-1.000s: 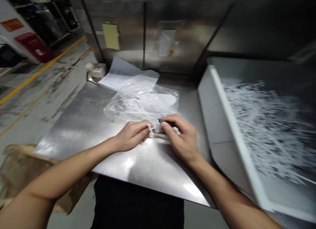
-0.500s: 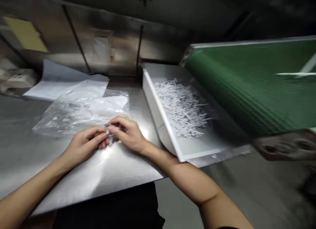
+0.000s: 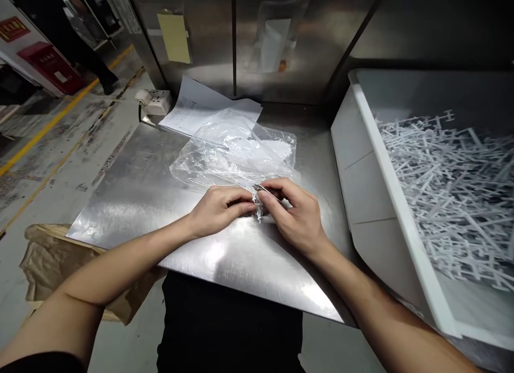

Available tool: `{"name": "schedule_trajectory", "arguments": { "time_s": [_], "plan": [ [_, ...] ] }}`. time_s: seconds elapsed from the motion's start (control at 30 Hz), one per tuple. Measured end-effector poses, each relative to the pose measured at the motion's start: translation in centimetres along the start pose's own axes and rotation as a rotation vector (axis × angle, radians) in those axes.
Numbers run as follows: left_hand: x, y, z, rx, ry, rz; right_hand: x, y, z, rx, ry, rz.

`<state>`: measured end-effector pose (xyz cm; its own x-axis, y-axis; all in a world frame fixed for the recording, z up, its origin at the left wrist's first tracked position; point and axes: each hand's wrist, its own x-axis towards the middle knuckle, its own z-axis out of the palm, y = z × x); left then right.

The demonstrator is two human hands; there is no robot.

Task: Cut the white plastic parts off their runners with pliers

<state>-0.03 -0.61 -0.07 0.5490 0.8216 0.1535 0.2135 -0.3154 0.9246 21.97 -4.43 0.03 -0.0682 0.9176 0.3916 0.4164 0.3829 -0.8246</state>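
Observation:
My left hand and my right hand meet at the middle of a steel table. Between their fingertips they pinch a small white plastic piece, with a thin dark tool tip showing at my right fingers. Just behind the hands lies a crumpled clear plastic bag with white contents. To the right stands a white bin filled with several white plastic sprue pieces.
Paper sheets lie at the table's back, beside a white power socket. A steel wall with a yellow note rises behind. A brown paper bag sits on the floor at the left, near yellow floor lines.
The camera swung right to a green conveyor, then back to the table. Both hands stayed together at the bag's front edge, working the small white piece.

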Motion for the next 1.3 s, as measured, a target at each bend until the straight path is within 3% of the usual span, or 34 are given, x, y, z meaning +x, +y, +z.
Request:
{"name": "schedule_trajectory", "arguments": {
  "time_s": [0.17, 0.33, 0.73, 1.07, 1.3],
  "plan": [
    [0.35, -0.83, 0.08, -0.34, 0.144, -0.148, 0.34, 0.03, -0.6, -0.052, 0.037, 0.025],
    [0.49, -0.98, 0.29, -0.459, 0.198, -0.149, 0.26, 0.21, -0.44, -0.048, -0.028, 0.011],
    [0.25, -0.94, 0.33, -0.427, 0.225, -0.097, 0.21, 0.22, -0.47, -0.028, -0.053, 0.041],
    [0.21, -0.81, 0.46, -0.458, 0.186, -0.148, 0.14, 0.62, -0.33, -0.009, -0.061, 0.071],
    [0.2, -0.63, 0.24, -0.208, 0.183, -0.198, 0.53, 0.64, -0.43, 0.024, -0.131, 0.184]
  ]
}}
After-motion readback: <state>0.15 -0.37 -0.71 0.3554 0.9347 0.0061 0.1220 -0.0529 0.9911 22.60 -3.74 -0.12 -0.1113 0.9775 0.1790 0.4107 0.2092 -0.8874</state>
